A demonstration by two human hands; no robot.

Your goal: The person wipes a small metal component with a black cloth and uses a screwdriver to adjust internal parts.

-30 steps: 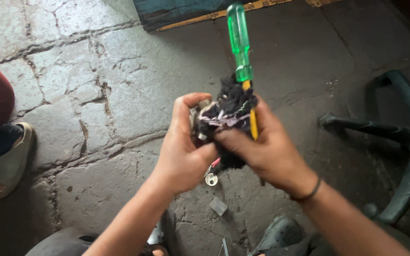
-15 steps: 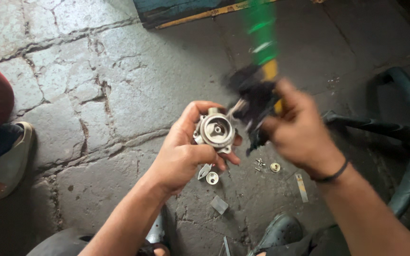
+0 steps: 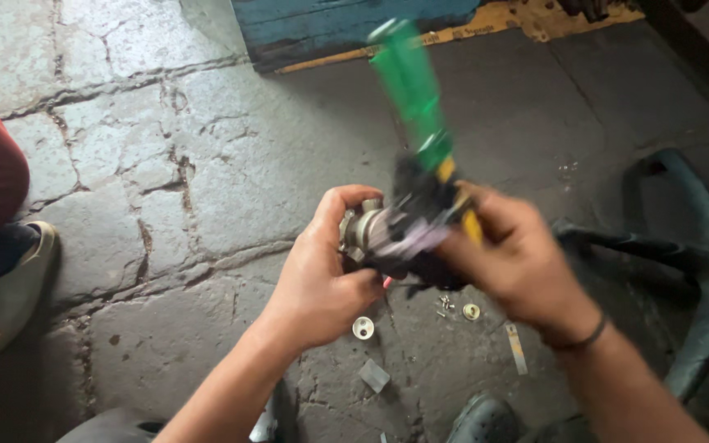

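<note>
Two hands hold things above the cracked stone floor point(image 3: 231, 156): the left hand point(image 3: 322, 279) has its grip wrapped tight around a small round metal part point(image 3: 367, 230), held out in front of the person. The right hand point(image 3: 519, 262) is clamped on a dark rag point(image 3: 420, 197) and a screwdriver point(image 3: 412, 90) with a green handle, and the rag touches the metal part. That part looks silvery and grey, partly hidden by the rag, and a small washer point(image 3: 363, 327) lies on the floor just below.
</note>
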